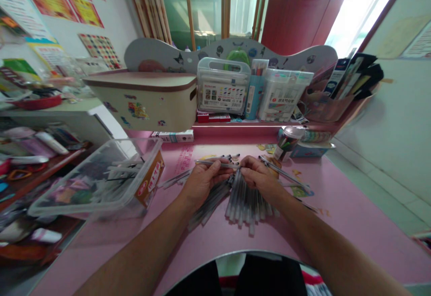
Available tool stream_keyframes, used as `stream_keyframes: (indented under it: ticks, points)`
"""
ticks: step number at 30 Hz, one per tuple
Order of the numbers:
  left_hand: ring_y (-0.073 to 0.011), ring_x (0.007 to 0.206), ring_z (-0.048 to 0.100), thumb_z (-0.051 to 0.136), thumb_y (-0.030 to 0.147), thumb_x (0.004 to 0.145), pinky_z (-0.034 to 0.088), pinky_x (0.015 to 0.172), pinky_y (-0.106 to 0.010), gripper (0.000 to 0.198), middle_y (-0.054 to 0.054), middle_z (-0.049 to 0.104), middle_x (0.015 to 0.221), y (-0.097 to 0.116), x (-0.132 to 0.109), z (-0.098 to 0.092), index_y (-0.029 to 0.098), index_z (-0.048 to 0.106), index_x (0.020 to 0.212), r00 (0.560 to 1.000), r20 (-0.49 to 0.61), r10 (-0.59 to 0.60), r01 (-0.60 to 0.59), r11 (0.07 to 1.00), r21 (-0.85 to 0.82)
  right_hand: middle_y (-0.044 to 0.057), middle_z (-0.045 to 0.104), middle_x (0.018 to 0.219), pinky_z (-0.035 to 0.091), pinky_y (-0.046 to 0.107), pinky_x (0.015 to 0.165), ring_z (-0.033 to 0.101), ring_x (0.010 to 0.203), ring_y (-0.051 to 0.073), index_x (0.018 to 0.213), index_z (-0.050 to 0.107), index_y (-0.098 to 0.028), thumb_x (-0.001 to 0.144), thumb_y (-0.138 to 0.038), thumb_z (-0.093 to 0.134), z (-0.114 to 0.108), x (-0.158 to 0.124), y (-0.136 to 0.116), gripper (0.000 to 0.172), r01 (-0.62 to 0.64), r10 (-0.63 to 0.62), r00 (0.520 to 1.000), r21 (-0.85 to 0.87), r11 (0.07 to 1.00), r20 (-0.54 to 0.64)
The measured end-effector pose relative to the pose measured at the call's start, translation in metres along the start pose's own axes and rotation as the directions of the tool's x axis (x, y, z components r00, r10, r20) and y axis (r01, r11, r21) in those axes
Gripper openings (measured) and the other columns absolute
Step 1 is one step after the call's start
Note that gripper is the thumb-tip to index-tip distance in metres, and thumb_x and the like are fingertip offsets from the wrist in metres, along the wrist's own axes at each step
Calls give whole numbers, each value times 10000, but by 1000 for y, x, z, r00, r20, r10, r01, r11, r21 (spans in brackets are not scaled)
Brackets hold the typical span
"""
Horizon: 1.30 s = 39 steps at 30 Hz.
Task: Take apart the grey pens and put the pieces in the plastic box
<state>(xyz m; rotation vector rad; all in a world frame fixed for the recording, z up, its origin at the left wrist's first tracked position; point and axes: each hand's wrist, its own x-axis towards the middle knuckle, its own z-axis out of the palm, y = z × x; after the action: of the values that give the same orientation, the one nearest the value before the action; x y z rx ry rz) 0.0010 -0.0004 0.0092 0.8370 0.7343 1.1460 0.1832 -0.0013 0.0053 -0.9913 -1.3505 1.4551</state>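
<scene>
My left hand [202,180] has its thumb and fingers closed on a slim translucent pen [226,165], which lies nearly level. At the pen's right end, my right hand [257,174] pinches with thumb and fingertips; a small part there is too hidden to make out. Below both hands, a fanned pile of clear-barrelled pens [247,206] spreads over the pink desk [350,224]. Another bunch of pens [210,204] rests under my left wrist. A few loose pens [286,172] lie beyond my right hand, and others [177,178] lie left of my left hand.
An open clear plastic bin [101,206] with pens and small packets stands at left. Behind are a lidded cream box [151,103], a marker case [224,87] and another pen case [284,96] on a shelf. A jar of pens [288,141] stands back right.
</scene>
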Motion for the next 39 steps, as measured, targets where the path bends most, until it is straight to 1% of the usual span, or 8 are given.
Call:
stream_keyframes:
  ticks: [3,8,12,17,23,28,33,39]
  points:
    - [-151,791,717,690,269,824,574,723,-210,190,-92,749,845,0,0,0,116,707,937,1000,3,0,0,1000,6,-78,418,588,151,213,411,265,440,72,868,508,-220,798,-546,600,1,-1,-2,345,-52,52,998,2,999,-24]
    - [-150,780,714,706,289,813,570,712,-211,216,-100,748,857,-1,1,0,110,704,934,1000,-10,1,-1,1000,10,-51,418,567,216,228,419,329,474,86,689,504,-198,835,-588,534,2,1,0,417,-10,9,1000,-127,992,-4]
    - [-156,760,705,714,323,801,563,687,-229,232,-86,739,838,0,2,-1,115,697,903,994,-77,81,-81,997,2,-98,366,520,186,194,393,278,422,63,756,475,-216,775,-403,654,1,1,-1,260,-12,13,1000,41,999,-28]
    - [-161,738,676,686,414,814,544,697,-269,285,-80,732,855,3,-1,0,133,705,856,964,-118,238,-227,969,100,-95,485,588,100,162,344,264,370,43,824,441,-238,621,-214,646,-2,-2,-7,290,-204,172,978,378,903,116]
    - [-153,758,652,648,371,854,512,748,-253,233,-64,720,865,6,-12,8,153,729,849,959,-48,281,-249,908,337,-71,498,596,104,146,338,287,367,19,825,507,-192,728,-353,704,1,-4,-9,273,-324,281,942,286,902,183]
    - [-183,879,665,616,380,872,521,843,-321,217,-56,710,903,16,-2,5,174,685,855,910,-143,388,-393,920,-4,-98,399,512,113,147,340,246,364,15,736,482,-183,728,-425,735,0,-2,-7,350,-281,257,957,229,932,131]
    - [-117,634,600,561,334,908,533,703,-290,188,-9,661,736,36,7,-7,185,647,831,841,-354,409,-505,828,-242,-121,326,485,115,149,337,201,358,18,729,457,-196,724,-418,737,-5,2,-8,358,-241,247,969,244,939,8]
    - [-25,479,411,729,280,788,349,425,-127,203,39,552,702,20,-7,13,173,608,910,945,-273,181,-257,926,-276,-132,303,461,113,165,339,185,349,38,781,465,-220,780,-478,674,1,2,-2,332,-122,148,983,213,969,-111]
